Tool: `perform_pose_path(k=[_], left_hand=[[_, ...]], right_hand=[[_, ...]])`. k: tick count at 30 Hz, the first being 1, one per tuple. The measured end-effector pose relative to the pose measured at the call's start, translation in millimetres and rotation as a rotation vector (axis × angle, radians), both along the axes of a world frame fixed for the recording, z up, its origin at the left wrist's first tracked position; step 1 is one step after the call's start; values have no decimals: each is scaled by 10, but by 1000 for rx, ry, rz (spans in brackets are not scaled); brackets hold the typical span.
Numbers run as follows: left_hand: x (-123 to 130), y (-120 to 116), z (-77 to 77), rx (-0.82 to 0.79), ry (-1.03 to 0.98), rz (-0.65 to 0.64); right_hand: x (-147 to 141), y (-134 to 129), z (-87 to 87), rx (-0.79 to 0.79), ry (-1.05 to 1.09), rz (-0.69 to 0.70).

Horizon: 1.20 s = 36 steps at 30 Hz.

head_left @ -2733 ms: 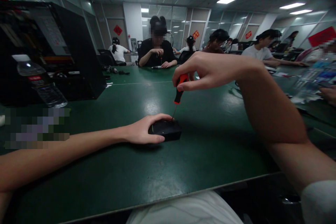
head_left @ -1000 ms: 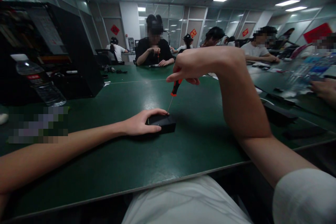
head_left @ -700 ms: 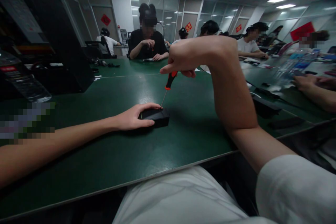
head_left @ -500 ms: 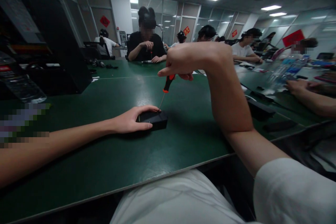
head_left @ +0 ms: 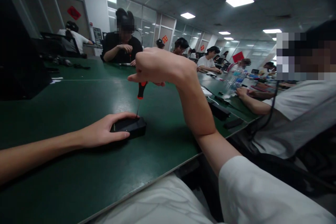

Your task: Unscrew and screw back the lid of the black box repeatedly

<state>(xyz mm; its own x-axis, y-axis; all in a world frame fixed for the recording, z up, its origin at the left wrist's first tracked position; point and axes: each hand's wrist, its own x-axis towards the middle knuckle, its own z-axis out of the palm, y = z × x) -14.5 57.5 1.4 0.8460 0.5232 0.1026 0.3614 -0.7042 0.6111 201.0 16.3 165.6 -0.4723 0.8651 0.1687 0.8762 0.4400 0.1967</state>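
Note:
A black box-shaped device [head_left: 133, 127] lies on the green table [head_left: 86, 178]. Its two long sides are gripped between the thumb and fingers of my left hand [head_left: 105, 131]. My right hand [head_left: 160, 66] is raised above it, wrist bent, closed around the top of a black and orange screwdriver [head_left: 141, 91]. The screwdriver stands nearly upright, and its thin shaft reaches down to the far edge of the device's top, beside my left fingertips. The exact spot under its tip is too small to make out.
A large black case [head_left: 21, 52] stands at the left. Right of my right forearm lie a black block [head_left: 219, 110], cables and a white item [head_left: 206, 91]. Plastic bottles [head_left: 237, 77] stand farther off. One person sits close on the right, another across the table.
The camera view has turned to the right, so the hands and device appear farther left, and the person on the right shows more fully. The hands keep their hold on screwdriver and device.

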Motion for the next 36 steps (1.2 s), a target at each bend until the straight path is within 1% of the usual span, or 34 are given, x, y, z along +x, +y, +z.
perform_pose_path(k=[5, 11, 17, 22, 27, 36], left_hand=[[-5, -15, 0, -23, -3, -20], [-7, -37, 9, -39, -13, -37], [-23, -31, -5, -23, -23, -50], [-32, -25, -11, -37, -24, -48], [-27, -29, -12, -49, -44, -57], [-33, -20, -21, -52, -47, -60]], right_hand=[[10, 59, -9, 4, 42, 56], [45, 33, 3, -2, -57, 27], [62, 75, -49, 43, -57, 57], [52, 98, -63, 80, -57, 36], [80, 126, -63, 82, -37, 108], [157, 244, -98, 69, 4, 193]])
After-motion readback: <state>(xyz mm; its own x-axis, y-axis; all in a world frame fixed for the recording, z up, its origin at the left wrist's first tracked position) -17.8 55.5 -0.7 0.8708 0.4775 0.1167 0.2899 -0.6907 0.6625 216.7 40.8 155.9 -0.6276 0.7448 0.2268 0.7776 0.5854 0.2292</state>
